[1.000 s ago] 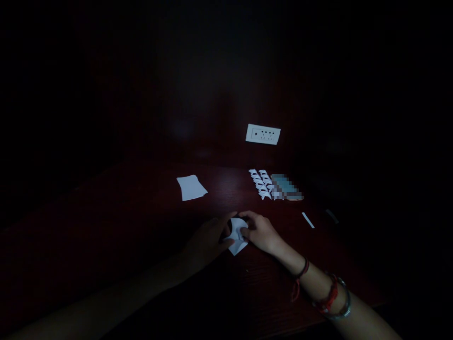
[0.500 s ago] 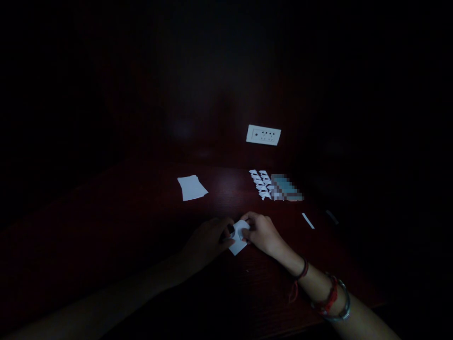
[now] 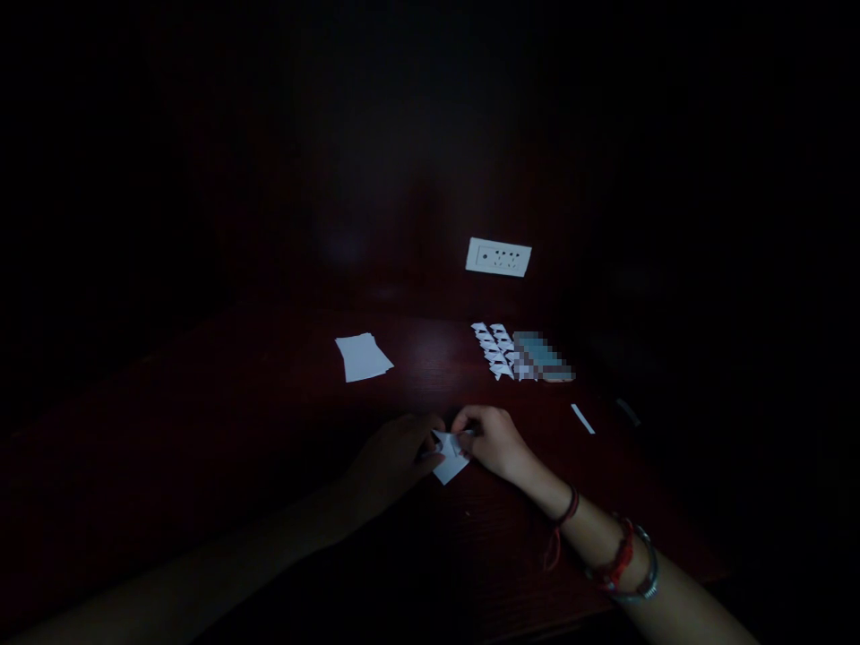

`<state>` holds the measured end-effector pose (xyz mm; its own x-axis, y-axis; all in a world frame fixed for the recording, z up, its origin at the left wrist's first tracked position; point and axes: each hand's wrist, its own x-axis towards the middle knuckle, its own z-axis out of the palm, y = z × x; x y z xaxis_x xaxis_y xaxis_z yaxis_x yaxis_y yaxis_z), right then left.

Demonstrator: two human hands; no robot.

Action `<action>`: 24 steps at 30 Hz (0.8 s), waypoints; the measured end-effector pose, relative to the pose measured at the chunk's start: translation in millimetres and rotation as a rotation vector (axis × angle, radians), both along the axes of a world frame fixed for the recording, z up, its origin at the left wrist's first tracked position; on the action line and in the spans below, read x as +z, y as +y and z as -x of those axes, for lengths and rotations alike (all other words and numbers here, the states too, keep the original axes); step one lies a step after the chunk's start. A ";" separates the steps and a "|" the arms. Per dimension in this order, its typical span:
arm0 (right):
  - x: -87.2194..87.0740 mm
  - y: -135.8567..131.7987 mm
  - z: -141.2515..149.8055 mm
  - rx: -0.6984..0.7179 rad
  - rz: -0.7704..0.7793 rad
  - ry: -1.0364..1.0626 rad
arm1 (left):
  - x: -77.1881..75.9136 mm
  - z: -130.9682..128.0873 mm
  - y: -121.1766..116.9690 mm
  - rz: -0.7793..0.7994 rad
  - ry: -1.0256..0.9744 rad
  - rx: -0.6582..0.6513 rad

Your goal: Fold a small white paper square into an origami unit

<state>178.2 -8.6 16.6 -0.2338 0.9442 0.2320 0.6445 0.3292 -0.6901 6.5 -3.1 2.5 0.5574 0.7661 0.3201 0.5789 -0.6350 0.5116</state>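
Observation:
A small sheet of white paper (image 3: 449, 468), partly folded, lies between my two hands near the middle of the dark red table. My left hand (image 3: 401, 452), deep in shadow, pinches its left side between thumb and fingers. On the opposite side my right hand (image 3: 492, 441) grips the paper's right edge, with thumb and forefinger at a raised fold. Some of the paper is hidden behind my fingers. Bracelets circle my right wrist and forearm.
A stack of white paper (image 3: 363, 356) lies back left. Folded paper pieces (image 3: 494, 349) stand in rows back right, beside a blurred phone-like object (image 3: 546, 356). A white strip (image 3: 582, 418) lies farther right. A wall socket (image 3: 498, 257) is behind. The room is very dark.
The paper's upper part has been folded down toward me, so its top edge looks flatter and lower. My right-hand fingers have shifted slightly; both hands keep hold of it.

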 end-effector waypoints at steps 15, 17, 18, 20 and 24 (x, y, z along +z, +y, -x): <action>-10.5 3.5 -0.8 0.000 0.277 0.291 | 2.8 6.8 -1.5 0.102 -0.064 -0.032; -10.3 3.0 0.4 -0.018 0.231 0.291 | 6.4 5.5 -2.5 0.125 -0.082 -0.017; -9.1 2.1 1.4 -0.030 0.200 0.285 | 7.5 4.5 -2.7 0.126 -0.092 -0.005; -4.3 -1.3 3.8 -0.043 0.088 0.258 | 8.6 2.4 -2.3 0.086 -0.132 0.007; 7.9 -10.1 8.1 -0.025 -0.185 0.177 | 11.4 -0.2 -1.3 -0.023 -0.231 -0.041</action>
